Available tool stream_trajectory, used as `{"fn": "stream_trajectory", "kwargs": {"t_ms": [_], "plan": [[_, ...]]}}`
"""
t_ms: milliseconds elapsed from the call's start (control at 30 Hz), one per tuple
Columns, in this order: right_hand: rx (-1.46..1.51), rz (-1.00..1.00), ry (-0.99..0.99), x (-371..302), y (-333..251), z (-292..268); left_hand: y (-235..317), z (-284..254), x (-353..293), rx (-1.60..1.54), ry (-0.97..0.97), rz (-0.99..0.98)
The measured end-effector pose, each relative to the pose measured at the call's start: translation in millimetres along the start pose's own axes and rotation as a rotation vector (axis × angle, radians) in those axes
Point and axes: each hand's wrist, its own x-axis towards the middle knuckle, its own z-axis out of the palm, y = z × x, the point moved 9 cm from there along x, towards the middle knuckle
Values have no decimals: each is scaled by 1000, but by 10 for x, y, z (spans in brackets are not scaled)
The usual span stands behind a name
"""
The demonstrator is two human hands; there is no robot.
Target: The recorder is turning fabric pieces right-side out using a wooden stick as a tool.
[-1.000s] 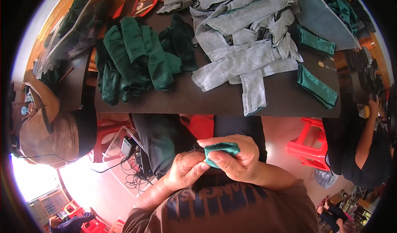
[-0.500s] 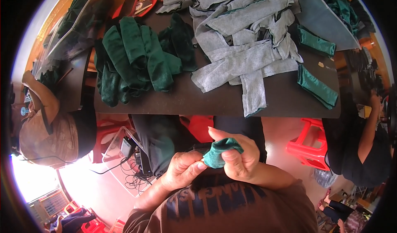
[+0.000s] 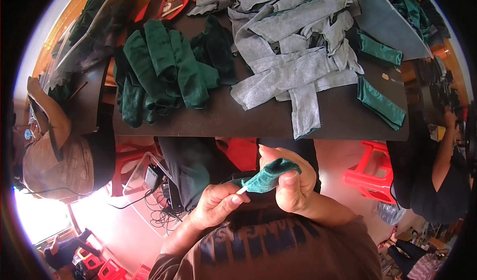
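Observation:
Above my lap, a small green velvet sleeve [image 3: 265, 179] is stretched between my two hands. My right hand [image 3: 297, 184] wraps round its wider end, thumb pressed on the fabric. My left hand [image 3: 216, 205] is closed in a pinch at the narrow end, on a short pale stick [image 3: 242, 190] that meets the cloth there. How far the stick reaches into the cloth is hidden. Beyond my hands, a pile of dark green velvet tubes [image 3: 164, 64] lies on the left of the table, and a heap of grey fabric tubes [image 3: 293, 76] with green edges lies right of centre.
Two flat green pieces [image 3: 381, 103] rest near the right end of the brown table [image 3: 223, 126]. A red tray [image 3: 176, 7] sits at the far left. Co-workers [image 3: 59, 156] sit on both sides. A red stool [image 3: 370, 173] and tangled cables [image 3: 164, 208] are on the floor.
My right hand has moved slightly right and up, drawing the green sleeve out longer. More of the pale stick now shows at my left fingertips. A person at lower left has shifted.

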Motion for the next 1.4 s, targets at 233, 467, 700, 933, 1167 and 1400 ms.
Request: {"fn": "stream_trajectory", "kwargs": {"t_ms": [233, 467, 700, 933, 1167, 1400], "plan": [[-170, 109, -178, -37, 76, 173, -66, -14, -5, -100, 45, -20], [-124, 47, -117, 84, 36, 48, -148, -39, 0, -159, 53, -95], [-138, 15, -106, 177, -142, 20, -45, 25, 42, -81, 10, -52], [-208, 15, -173, 220, -179, 83, -17, 5, 3, 110, 35, 107], [-70, 84, -111, 47, -52, 172, 33, 48, 60, 65, 60, 140], [43, 176, -94, 31, 24, 87, -51, 73, 76, -67, -36, 28]]}}
